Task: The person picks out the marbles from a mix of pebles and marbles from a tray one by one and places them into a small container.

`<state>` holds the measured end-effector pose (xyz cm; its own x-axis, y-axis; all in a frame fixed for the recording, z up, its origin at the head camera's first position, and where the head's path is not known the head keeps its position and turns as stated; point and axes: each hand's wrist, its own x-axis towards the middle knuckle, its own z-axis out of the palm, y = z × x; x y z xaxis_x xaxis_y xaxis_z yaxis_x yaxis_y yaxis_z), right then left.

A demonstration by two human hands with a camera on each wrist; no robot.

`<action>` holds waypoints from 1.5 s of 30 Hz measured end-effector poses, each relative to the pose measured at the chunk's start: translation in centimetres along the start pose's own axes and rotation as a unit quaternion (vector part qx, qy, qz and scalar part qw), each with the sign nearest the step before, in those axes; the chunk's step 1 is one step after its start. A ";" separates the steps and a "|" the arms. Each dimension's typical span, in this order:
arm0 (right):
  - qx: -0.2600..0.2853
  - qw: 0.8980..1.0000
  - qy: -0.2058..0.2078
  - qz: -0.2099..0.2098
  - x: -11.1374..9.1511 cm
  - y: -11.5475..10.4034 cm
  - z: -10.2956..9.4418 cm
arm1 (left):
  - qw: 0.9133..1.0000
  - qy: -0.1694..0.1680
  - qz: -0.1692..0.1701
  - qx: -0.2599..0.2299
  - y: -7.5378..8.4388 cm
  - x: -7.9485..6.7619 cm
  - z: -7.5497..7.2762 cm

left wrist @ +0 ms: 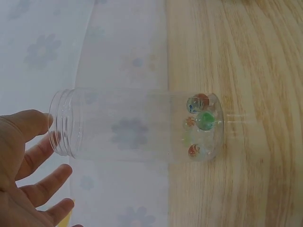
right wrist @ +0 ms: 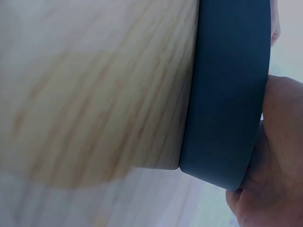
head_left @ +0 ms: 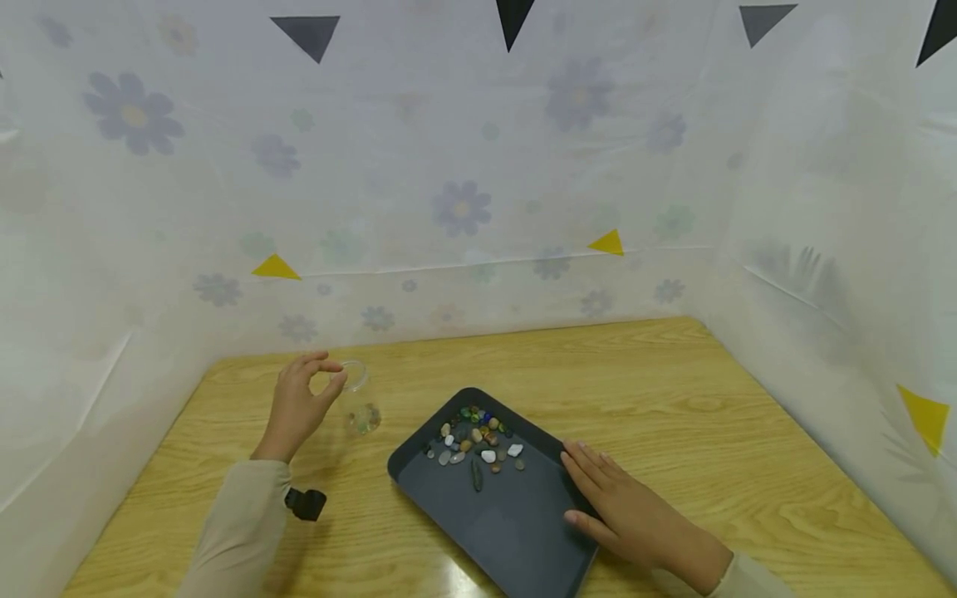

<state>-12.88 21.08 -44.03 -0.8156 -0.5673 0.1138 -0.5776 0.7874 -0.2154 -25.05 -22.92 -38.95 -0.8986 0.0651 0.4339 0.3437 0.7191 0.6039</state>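
Observation:
A clear plastic jar [left wrist: 137, 125] stands upright on the table with several glass marbles [left wrist: 204, 120] at its bottom. The thumb and index finger of my left hand [head_left: 297, 407] pinch its threaded rim, while the other fingers are spread apart. A dark grey tray [head_left: 516, 531] lies at an angle to the jar's right. Stones [head_left: 477, 434] in white, brown and grey, along with coloured marbles [head_left: 478, 414], gather at its far end. My right hand [head_left: 628, 507] rests on the tray's right rim, fingers stretched out and thumb over the inside.
The wood-grain table [head_left: 635, 374] is surrounded by a pale flowered curtain [head_left: 389, 124] at the back and sides. A long dark green stone [head_left: 477, 475] lies in the tray, nearer than the other stones. A black wrist camera [head_left: 306, 503] sits on the left sleeve.

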 end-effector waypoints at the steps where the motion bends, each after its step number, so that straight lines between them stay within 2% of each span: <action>1: 0.001 1.000 -0.001 0.001 0.0 0.0 0.0 | 1.000 0.000 -0.001 0.000 0.0 0.0 0.0; 17: -0.013 1.000 -0.010 0.011 0.0 0.0 0.0 | 1.000 -0.001 0.007 0.005 0.2 0.0 -0.1; 20: -0.016 1.000 -0.010 0.009 0.0 0.0 0.0 | 0.999 0.013 0.035 0.014 0.4 0.3 -0.1; 23: -0.019 1.000 -0.009 0.009 0.0 0.0 0.0 | 0.996 0.029 0.076 0.024 1.0 1.0 -0.1; 26: -0.015 1.000 -0.009 0.011 0.0 0.0 0.0 | 0.994 0.029 0.103 0.024 2.0 1.7 0.1; 30: -0.007 1.000 -0.009 0.008 0.0 0.1 0.0 | 0.993 0.007 0.115 0.012 3.5 2.1 1.0; 37: -0.010 1.000 -0.013 0.009 0.1 0.0 0.0 | 0.988 -0.030 0.153 0.002 5.8 2.7 3.4; 45: -0.012 1.000 -0.013 0.009 0.1 -0.1 -0.1 | 0.983 -0.072 0.167 -0.015 8.6 3.3 6.3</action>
<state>-12.89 20.98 -43.88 -0.8254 -0.5581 0.0850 -0.5632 0.8034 -0.1934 -26.79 -12.13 -36.56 -0.7626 0.3923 0.5143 0.6323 0.6199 0.4647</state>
